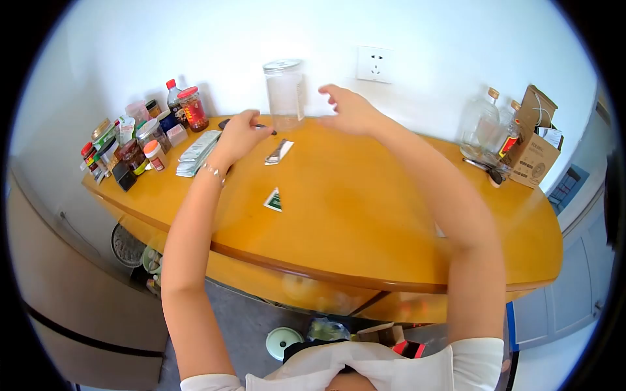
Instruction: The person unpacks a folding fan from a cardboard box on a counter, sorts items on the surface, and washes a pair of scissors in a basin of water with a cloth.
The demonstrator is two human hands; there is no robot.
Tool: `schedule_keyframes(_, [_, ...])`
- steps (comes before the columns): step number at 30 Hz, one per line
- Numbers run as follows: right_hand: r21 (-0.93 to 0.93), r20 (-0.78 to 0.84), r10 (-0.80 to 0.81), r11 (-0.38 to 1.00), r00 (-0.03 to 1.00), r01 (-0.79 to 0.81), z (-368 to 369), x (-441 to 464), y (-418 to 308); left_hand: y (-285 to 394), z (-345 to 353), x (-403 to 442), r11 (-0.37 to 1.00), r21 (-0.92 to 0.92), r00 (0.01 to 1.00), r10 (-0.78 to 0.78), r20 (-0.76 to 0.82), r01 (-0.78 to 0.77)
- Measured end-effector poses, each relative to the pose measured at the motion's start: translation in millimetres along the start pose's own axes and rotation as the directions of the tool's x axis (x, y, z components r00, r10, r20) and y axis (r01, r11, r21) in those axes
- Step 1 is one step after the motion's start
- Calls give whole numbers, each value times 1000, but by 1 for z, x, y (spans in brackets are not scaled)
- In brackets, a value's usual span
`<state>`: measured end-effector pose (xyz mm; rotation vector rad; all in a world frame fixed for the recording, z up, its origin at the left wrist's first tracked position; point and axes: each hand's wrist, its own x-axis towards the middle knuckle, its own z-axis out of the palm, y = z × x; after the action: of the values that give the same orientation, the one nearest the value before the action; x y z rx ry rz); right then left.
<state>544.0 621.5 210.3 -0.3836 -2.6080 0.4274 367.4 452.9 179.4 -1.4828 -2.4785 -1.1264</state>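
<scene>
A clear jar [284,94] with a silvery lid stands upright against the wall at the back of the table. My right hand [349,111] is raised just right of the jar, fingers apart and nothing in them. To the jar's left hovers my left hand [240,135], bent at the wrist, with thumb and fingers apart. Behind it lies a dark slim object [262,127], partly hidden, whose kind I cannot make out. A small torn sachet [279,152] rests in front of the jar. Closer to me is a green and white triangular scrap [274,200].
Stacked flat packets [197,153] lie left of my left wrist. Several jars and bottles, including a red-labelled jar [193,109], crowd the left end. Glass bottles [482,124] and an opened cardboard box [536,153] occupy the right end. A socket [375,64] is on the wall.
</scene>
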Motion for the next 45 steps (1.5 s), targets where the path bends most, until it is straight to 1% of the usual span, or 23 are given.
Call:
schedule_keyframes(3, [124, -86, 140, 984, 986, -129, 32, 55, -15, -2, 1, 38, 947, -286, 988, -151, 16, 150])
schedule_keyframes(5, [224, -140, 195, 961, 971, -161, 52, 89, -13, -4, 6, 59, 950, -287, 992, -108, 72, 124])
schedule_keyframes(6, [298, -182, 202, 944, 962, -142, 59, 101, -14, -6, 8, 67, 951, -288, 992, -88, 96, 112])
schedule_keyframes(8, [442, -258, 223, 892, 940, -91, 71, 120, -9, -8, 16, 79, 898, -432, 987, -20, 158, 87])
schedule_keyframes(9, [477, -264, 217, 876, 940, -68, 77, 129, 0, -9, 19, 82, 861, -501, 982, 15, 188, 83])
schedule_keyframes(10, [513, -268, 212, 857, 940, -47, 83, 137, 10, -10, 20, 87, 864, -501, 969, 83, 234, 47])
schedule_keyframes(11, [551, -270, 205, 834, 941, -23, 86, 142, 16, -10, 21, 89, 864, -503, 974, 90, 210, 28])
schedule_keyframes(13, [497, -172, 194, 863, 966, -84, 62, 127, 14, -7, 23, 88, 866, -500, 980, 99, 171, 0])
schedule_keyframes(14, [469, -120, 200, 875, 973, -122, 48, 115, 11, -1, 18, 82, 831, -555, 968, 101, 228, 44])
schedule_keyframes(16, [489, -190, 224, 866, 956, -105, 25, 90, 7, 22, 6, 73, 746, -653, 927, 138, 348, 134])
schedule_keyframes(18, [511, -290, 276, 854, 916, -96, 6, 65, 15, 41, 22, 76, 714, -690, 924, 173, 340, 120])
schedule_keyframes(19, [495, -309, 290, 862, 905, -107, -4, 52, 18, 53, 30, 79, 693, -712, 925, 192, 329, 110])
schedule_keyframes(21, [470, -347, 317, 873, 883, -128, -22, 25, 27, 74, 54, 87, 714, -698, 907, 259, 332, 52])
schedule_keyframes(23, [398, -456, 344, 904, 821, -157, -39, -3, 45, 97, 78, 91, 744, -666, 900, 325, 292, -53])
schedule_keyframes(24, [362, -510, 349, 916, 786, -171, -48, -18, 56, 116, 78, 81, 773, -630, 897, 324, 302, -68])
schedule_keyframes(26, [323, -578, 419, 906, 700, -274, -74, -47, 81, 149, 75, 58, 824, -558, 897, 315, 311, -96])
schedule_keyframes(27, [309, -607, 448, 894, 656, -324, -86, -61, 96, 156, 76, 52, 827, -547, 881, 347, 320, -127])
schedule_keyframes(30, [190, -712, 438, 873, 548, -450, -105, -87, 137, 164, 73, 37, 833, -516, 852, 406, 329, -198])
schedule_keyframes(32, [118, -731, 434, 840, 526, -530, -104, -97, 148, 160, 68, 26, 839, -501, 856, 407, 317, -213])
schedule_keyframes(35, [50, -765, 435, 775, 475, -630, -101, -97, 149, 143, 58, 18, 872, -443, 882, 363, 302, -207])
schedule_keyframes(39, [45, -796, 433, 739, 422, -673, -87, -82, 162, 105, 47, 17, 908, -403, 936, 231, 266, -110])
schedule_keyframes(42, [12, -839, 410, 671, 357, -741, -79, -79, 164, 79, 38, 12, 913, -406, 958, 141, 250, -29])
schedule_keyframes(45, [2, -812, 445, 648, 377, -762, -79, -79, 155, 57, 29, 5, 927, -376, 966, 97, 240, 0])
